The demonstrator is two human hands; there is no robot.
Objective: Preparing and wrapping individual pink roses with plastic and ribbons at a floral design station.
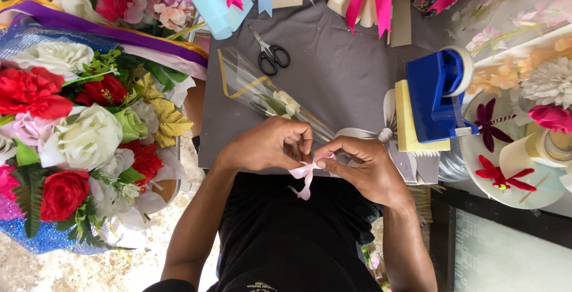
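A single white flower in a clear cellophane cone point(262, 89) lies across the grey table mat point(339, 71), its narrow end toward me. Both hands meet at that narrow end. My left hand point(265, 146) pinches a pale pink ribbon point(305, 176) with thumb and fingers. My right hand point(363, 164) grips the same ribbon from the other side, fingers curled. The ribbon's loose tails hang down over the table's near edge, above my black shirt.
Black scissors point(272, 53) lie at the back of the mat. A blue tape dispenser point(438, 92) on a yellow pad stands to the right. A large bouquet of red, white and pink flowers point(71, 137) fills the left. Ribbons and paper flowers crowd the far edge.
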